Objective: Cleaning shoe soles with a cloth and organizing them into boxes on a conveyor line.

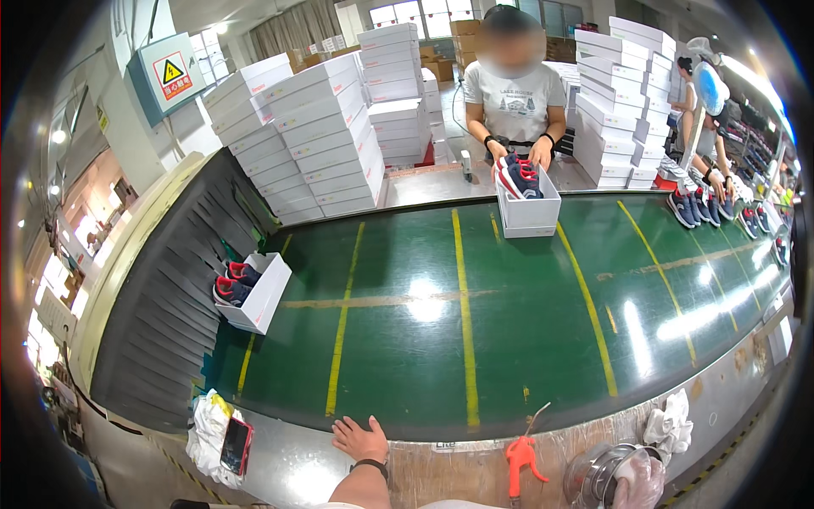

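Observation:
My left hand (pixel 363 442) rests palm down on the near metal ledge (pixel 309 454), at the edge of the green conveyor belt (pixel 398 356). Its fingers are spread and hold nothing. A dark band circles the wrist. My right hand is out of sight. To the left of my hand, a phone with a red case (pixel 236 446) lies against a crumpled white cloth (pixel 209 428). To its right sits an orange-red air blow gun (pixel 521 462). Toward the left end of the belt, an open white shoebox (pixel 270 297) holds dark blue shoes with red linings (pixel 233 287).
Across the belt, a person (pixel 514 97) handles navy-and-red shoes (pixel 519 178) at another white box (pixel 530 220). Tall shoebox stacks (pixel 326 136) line the far side. Dark strip curtains (pixel 161 297) hang at left. A metal bowl (pixel 585 479) and white cloth (pixel 670 422) lie near right.

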Demonstrator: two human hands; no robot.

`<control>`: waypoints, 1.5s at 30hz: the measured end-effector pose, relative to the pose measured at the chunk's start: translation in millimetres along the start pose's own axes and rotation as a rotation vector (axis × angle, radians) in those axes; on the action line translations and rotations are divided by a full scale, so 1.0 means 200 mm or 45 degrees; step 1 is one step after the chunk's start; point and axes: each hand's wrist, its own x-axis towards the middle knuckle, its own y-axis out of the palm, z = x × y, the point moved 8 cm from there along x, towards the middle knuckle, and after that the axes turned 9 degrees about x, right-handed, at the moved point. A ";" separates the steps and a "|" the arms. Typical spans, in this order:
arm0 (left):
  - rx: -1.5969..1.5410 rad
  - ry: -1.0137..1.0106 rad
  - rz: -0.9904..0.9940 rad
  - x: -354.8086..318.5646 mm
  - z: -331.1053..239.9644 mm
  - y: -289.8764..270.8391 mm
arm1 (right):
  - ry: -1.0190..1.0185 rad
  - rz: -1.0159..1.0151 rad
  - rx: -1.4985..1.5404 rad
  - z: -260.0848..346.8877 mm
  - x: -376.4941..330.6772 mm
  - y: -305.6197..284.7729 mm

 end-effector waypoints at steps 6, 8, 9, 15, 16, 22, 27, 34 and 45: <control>-0.035 0.032 -0.047 -0.02 0.01 -0.03 | -0.004 -0.002 -0.007 -0.03 -0.05 0.00; -0.081 0.060 -0.069 -0.01 0.00 -0.01 | 0.011 -0.040 -0.021 -0.04 -0.03 0.00; -0.074 0.045 -0.039 0.00 0.00 0.01 | 0.004 -0.065 -0.020 -0.04 -0.02 0.00; -0.020 0.028 -0.047 0.01 0.03 0.02 | 0.010 -0.029 -0.031 -0.03 -0.02 0.01; -0.011 0.020 -0.042 0.00 0.04 0.02 | 0.011 -0.014 -0.032 -0.03 -0.02 0.01; -0.017 0.027 -0.025 0.00 0.06 0.00 | -0.031 0.050 -0.013 0.02 -0.04 0.00; -0.009 0.083 -0.081 0.00 0.04 0.01 | 0.008 0.103 -0.068 0.01 -0.10 -0.01; 0.209 0.079 -0.152 0.05 -0.04 0.04 | 0.040 0.164 0.064 0.09 0.04 -0.03; 0.069 0.158 -0.209 0.26 0.16 0.21 | 0.005 0.076 0.012 0.24 -0.10 -0.06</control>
